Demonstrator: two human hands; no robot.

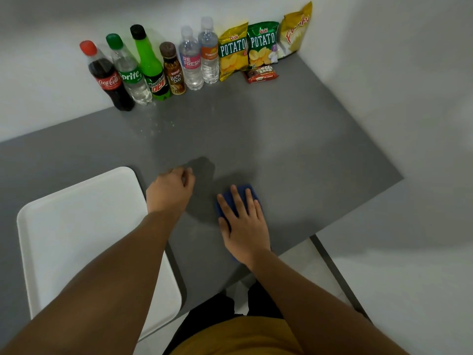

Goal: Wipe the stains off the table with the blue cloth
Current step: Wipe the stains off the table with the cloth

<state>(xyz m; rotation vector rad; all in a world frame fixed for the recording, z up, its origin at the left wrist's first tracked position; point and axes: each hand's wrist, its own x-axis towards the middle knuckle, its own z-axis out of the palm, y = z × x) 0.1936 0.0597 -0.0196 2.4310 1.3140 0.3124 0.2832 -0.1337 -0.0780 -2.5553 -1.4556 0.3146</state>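
Note:
A blue cloth [249, 192] lies flat on the grey table [294, 149] near its front edge. My right hand [242, 224] presses down on it with fingers spread straight, covering most of the cloth. My left hand [170, 190] rests on the table to the left of the cloth, fingers curled into a loose fist with nothing visibly held. Pale droplets and specks of a stain [156, 126] show on the table farther back, in front of the bottles.
A white tray [76, 226] sits at the table's front left. Several drink bottles [143, 70] and snack bags [256, 47] line the back wall. The table's right edge [358, 211] drops off to a white floor.

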